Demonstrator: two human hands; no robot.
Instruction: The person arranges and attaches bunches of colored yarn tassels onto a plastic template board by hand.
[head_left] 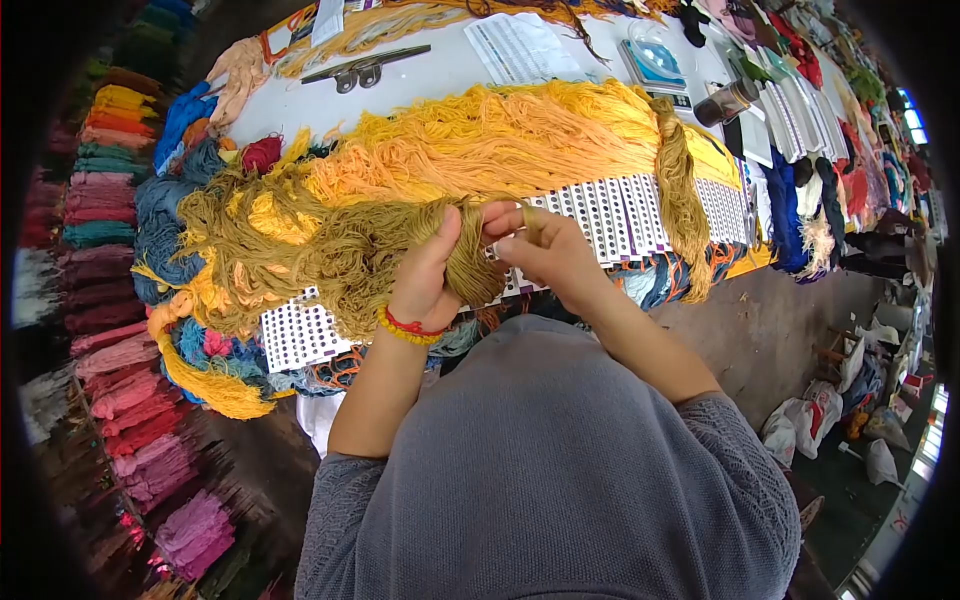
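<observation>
As my left hand (422, 280) is holding yarn (370, 245) by the table's (395, 95) edge, my right hand (552, 252) is pinching some. Best going gently.

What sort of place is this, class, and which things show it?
Probably a yarn workroom: olive yarn being handled, heaped yellow and orange skeins, and stacks of coloured hanks at picture left.

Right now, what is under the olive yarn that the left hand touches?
Yellow yarn and a dotted white card peek out from under the olive yarn; whatever lies beneath its middle is covered.
</observation>
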